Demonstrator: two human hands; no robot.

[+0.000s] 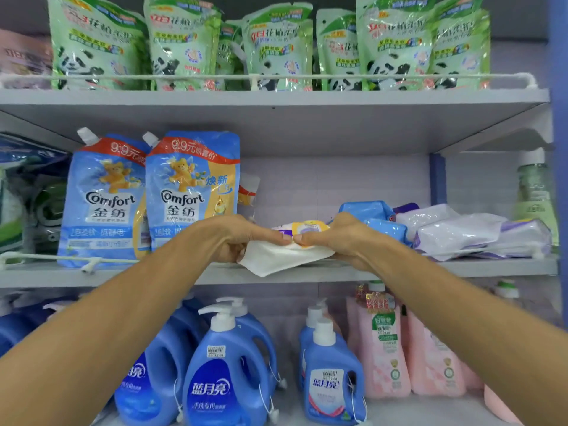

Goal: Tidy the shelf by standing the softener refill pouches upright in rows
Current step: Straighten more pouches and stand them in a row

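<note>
Green panda pouches [276, 47] line the top shelf; blue detergent jugs [227, 373] and pink bottles [384, 342] stand below.

Shelving: a pale grey shelf unit [276, 99] fills the view, three tiers visible; the boards run the full width
Back panel: a pale lilac wall panel [338, 179] with faint horizontal lines shows behind the middle tier
Uprights: a blue post [558, 118] stands at the far right edge; a shorter blue bracket [438, 179] sits under the upper board
Rails: a thin white guard rail [276, 76] runs along the front of the top tier; another white rail [61, 257] crosses the left part of the middle tier
Light: even, soft and cool; shadow gathers beneath the upper board
</note>
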